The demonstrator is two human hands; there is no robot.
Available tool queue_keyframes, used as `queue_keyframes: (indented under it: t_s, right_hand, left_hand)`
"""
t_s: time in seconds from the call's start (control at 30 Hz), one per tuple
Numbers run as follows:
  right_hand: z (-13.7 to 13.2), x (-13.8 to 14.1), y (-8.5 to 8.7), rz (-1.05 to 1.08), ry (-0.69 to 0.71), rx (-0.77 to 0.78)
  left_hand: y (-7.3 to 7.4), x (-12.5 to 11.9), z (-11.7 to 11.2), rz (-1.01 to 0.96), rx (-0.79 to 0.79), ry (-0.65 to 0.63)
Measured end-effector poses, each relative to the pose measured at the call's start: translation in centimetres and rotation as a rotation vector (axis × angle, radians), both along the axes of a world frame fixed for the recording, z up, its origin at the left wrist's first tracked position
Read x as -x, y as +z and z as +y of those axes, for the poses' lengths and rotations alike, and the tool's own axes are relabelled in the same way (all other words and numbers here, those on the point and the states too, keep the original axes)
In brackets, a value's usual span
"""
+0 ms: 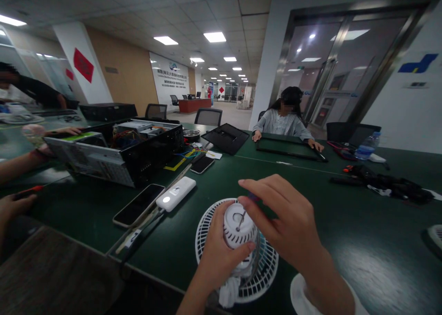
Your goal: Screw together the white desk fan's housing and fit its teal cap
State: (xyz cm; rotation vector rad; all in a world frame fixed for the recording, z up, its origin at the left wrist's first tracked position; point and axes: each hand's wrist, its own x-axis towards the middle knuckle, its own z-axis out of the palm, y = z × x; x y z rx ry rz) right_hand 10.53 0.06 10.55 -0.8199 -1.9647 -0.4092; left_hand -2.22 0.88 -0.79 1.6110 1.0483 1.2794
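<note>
A white electric fan lies with its round grille [202,227] down on the green table, its motor housing [238,220] pointing up. My left hand [219,250] is wrapped around that housing and steadies it. Above it, my right hand [283,213] pinches what looks like a small screwdriver [242,219] between thumb and fingers. Its thin metal shaft meets the top of the housing; the dark purplish handle is mostly covered by my fingers. A white round part [300,292] sits beneath my right wrist.
Left of the fan are a white power bank [176,194] with a cable, a phone [138,205] and another phone [202,164]. An open computer case [152,151] stands beyond, with another person's hands beside it. Across the table a person [285,117] holds a black frame [290,154]. A water bottle [368,147] stands right.
</note>
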Motion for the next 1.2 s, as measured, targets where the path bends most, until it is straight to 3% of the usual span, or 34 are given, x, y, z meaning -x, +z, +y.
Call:
queue_keyframes:
  t_s: [0.2,0.43,0.6,0.73,0.93,1.13,1.2]
  right_hand:
    - [-0.20,-0.21,0.19,0.034,0.082,0.084]
    - [-0.16,0.07,0.07,-0.005,-0.012,0.015]
    - [-0.28,-0.08,0.17,0.009,0.064,0.069]
    - [-0.26,0.02,0.16,0.009,0.008,0.010]
    - [-0.43,-0.03,0.22,0.047,0.058,0.053]
    - [-0.36,-0.02,0.06,0.005,-0.023,0.014]
    - [-0.31,-0.01,0.00,0.003,0.010,0.044]
  left_hand:
    - [0.35,0.04,-0.19,-0.012,0.006,-0.031]
    - [0.00,0.02,-0.20,0.005,0.003,-0.001]
    - [0.45,0.00,-0.28,-0.030,-0.003,-0.015]
    - [0.49,-0.04,-0.32,-0.016,0.004,-0.006]
    - [0.35,-0.14,-0.31,-0.039,0.000,0.015]
    - [0.27,-0.13,-0.29,-0.026,0.012,0.033]
    - [0.36,-0.15,-0.31,-0.049,0.005,0.023]
